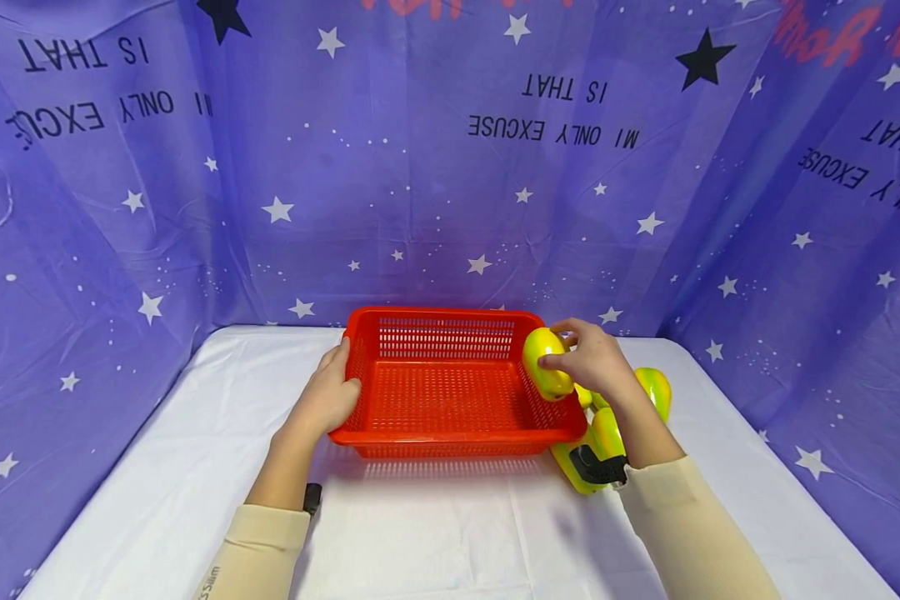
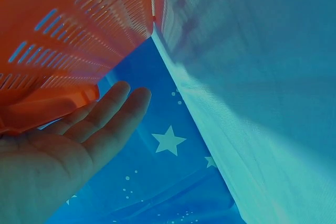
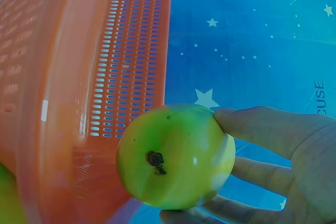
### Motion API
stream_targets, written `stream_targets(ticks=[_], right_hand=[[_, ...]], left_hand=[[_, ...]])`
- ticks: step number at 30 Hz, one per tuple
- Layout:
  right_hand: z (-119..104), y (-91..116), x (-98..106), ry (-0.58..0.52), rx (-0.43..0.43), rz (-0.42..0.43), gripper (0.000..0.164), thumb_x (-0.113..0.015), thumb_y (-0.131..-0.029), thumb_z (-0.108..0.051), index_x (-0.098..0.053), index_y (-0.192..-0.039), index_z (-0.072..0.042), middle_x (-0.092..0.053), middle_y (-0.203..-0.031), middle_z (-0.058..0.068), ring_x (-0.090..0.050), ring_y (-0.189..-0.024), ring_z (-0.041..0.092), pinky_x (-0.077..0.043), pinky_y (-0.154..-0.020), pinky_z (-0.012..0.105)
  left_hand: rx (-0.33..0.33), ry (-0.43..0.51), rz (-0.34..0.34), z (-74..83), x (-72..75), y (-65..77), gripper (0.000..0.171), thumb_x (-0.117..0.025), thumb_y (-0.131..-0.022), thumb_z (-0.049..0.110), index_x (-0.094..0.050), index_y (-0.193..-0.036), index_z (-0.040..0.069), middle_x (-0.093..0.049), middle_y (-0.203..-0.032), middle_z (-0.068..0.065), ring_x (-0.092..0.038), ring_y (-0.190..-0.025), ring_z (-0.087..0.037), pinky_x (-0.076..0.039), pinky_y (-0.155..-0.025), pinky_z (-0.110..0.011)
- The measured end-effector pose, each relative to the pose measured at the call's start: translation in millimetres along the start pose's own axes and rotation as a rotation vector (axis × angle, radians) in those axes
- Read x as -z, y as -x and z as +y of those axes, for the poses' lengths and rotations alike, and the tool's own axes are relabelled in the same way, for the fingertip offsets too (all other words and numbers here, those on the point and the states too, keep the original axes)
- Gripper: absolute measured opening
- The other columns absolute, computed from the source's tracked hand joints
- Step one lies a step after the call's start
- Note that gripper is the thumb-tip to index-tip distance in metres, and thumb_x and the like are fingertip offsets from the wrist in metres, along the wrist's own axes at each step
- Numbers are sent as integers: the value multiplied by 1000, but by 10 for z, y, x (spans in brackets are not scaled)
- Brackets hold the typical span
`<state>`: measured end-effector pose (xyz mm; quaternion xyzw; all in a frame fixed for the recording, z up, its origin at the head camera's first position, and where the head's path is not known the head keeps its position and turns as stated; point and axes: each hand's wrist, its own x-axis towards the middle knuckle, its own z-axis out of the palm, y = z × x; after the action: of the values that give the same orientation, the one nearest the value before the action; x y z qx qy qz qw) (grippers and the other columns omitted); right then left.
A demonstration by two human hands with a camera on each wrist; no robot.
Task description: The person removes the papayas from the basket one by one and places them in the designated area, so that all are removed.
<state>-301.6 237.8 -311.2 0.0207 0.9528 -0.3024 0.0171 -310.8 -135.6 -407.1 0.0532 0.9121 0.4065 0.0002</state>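
A red plastic basket (image 1: pixel 450 437) with slotted walls stands at the middle of the white table, nothing lying in it. My left hand (image 1: pixel 326 398) grips its left rim, thumb on the inner side. Seen from the left wrist, the fingers (image 2: pixel 113 111) extend under the rim, along the outside of the basket wall (image 2: pixel 94 40). My right hand (image 1: pixel 596 360) holds a glossy yellow-green mango (image 1: pixel 544 358) between thumb and fingers over the basket's right end. The mango's dark stem end (image 3: pixel 155 160) faces the right wrist camera.
Several more yellow-green mangoes (image 1: pixel 654 392) lie on the table to the right of the basket, partly hidden by my right forearm. A white cloth covers the table (image 1: pixel 435 525). Purple star-printed curtains (image 1: pixel 390 200) hang behind and on both sides.
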Motion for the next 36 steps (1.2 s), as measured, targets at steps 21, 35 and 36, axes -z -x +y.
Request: stream_targets(ticks=[21,35,36], right_hand=[[53,55,116,4,-8,24,69,-76,-89,-30,-51,-149,-6,-56,-144,30,-58,-123,46,-54,-101,56],[149,98,186,-21,-26,9,72,-76,-90,-32,-48,-151,-6,-52,-148,30,-56,-126,47,-55,-101,56],[157,97,188,-12,-23,12,71,-76,-90,-32,-48,-151,-6,-52,-147,31,-57,-126,47,-55,-100,57]], left_hand=[[6,15,-10,38,22,23,76,-39,-98,13,-6,-165,2,-13,-172,-22,-19,-157,-44,-18,-127,-59],[2,1,-10,33,20,25,75,-37,-98,13,-6,-165,1,-12,-172,-23,-17,-157,-44,-17,-127,-59],[1,-1,-9,33,20,26,75,-37,-98,13,-6,-165,1,-12,-172,-23,-18,-157,-44,-17,-128,-59]])
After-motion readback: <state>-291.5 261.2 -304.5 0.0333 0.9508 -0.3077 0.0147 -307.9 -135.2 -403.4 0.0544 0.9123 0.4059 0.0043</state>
